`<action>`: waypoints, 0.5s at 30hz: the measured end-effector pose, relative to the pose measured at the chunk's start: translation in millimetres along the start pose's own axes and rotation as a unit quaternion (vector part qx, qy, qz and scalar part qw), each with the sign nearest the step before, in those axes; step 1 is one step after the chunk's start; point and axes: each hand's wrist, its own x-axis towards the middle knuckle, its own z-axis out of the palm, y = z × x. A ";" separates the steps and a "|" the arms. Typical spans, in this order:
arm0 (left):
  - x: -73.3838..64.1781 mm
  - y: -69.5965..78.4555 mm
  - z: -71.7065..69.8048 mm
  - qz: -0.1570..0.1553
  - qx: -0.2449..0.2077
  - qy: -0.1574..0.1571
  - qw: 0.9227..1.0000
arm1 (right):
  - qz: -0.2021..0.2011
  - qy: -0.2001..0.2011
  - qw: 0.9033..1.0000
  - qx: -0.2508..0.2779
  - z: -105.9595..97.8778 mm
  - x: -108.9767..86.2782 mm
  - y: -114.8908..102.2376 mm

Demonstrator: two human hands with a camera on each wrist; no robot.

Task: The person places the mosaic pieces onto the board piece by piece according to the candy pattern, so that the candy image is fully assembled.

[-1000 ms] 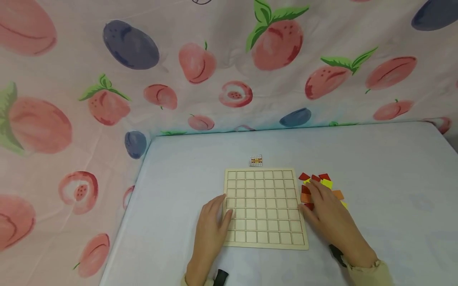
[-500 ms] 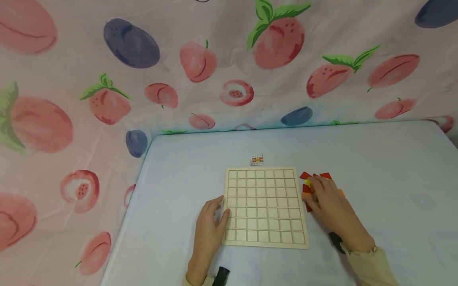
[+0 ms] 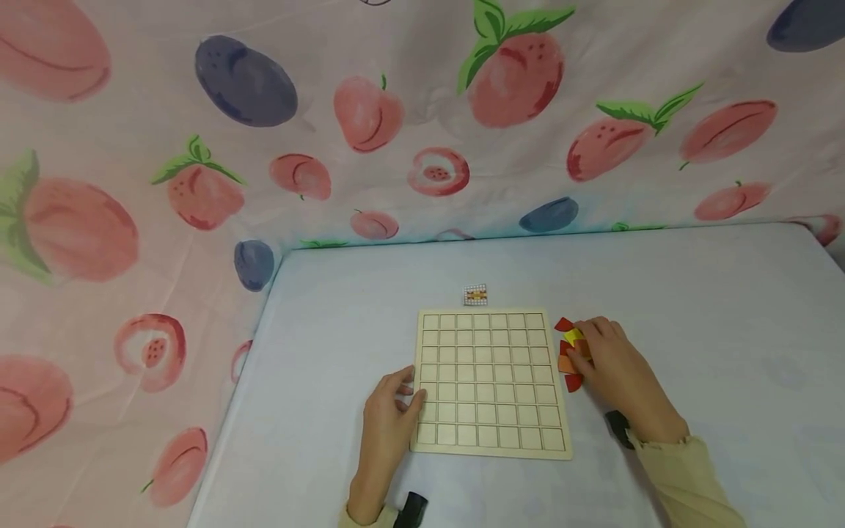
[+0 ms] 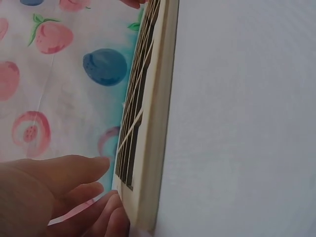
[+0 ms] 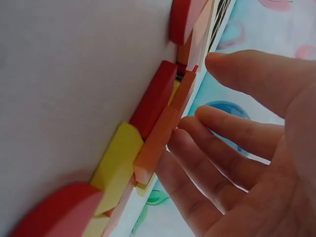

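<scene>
The left hand (image 3: 386, 414) rests at the near-left edge of the board (image 3: 491, 385), thumb and fingers apart. Beside the board's right edge, the right hand (image 3: 620, 374) is over the blocks (image 3: 566, 364), thumb clear of its fingers.

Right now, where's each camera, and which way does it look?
Head: on the head, looking forward and down at the grid board and blocks; left hand and right hand show.
Left wrist: on that wrist, looking along the grid board's edge; left hand shows.
Right wrist: on that wrist, looking at the blocks; right hand shows.
Head and right wrist share the blocks.
</scene>
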 end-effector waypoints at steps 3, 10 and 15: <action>-0.7 -1.6 0.3 0.000 -0.001 -0.001 1.000 | 0.005 -0.001 1.000 0.002 1.2 2.3 1.2; -0.5 -4.6 3.5 0.000 0.008 -0.002 1.000 | 0.026 -0.012 1.000 -0.001 1.2 6.5 2.0; -0.7 -2.7 4.0 0.007 0.020 0.007 1.000 | 0.030 -0.012 0.999 -0.001 -0.8 9.0 1.6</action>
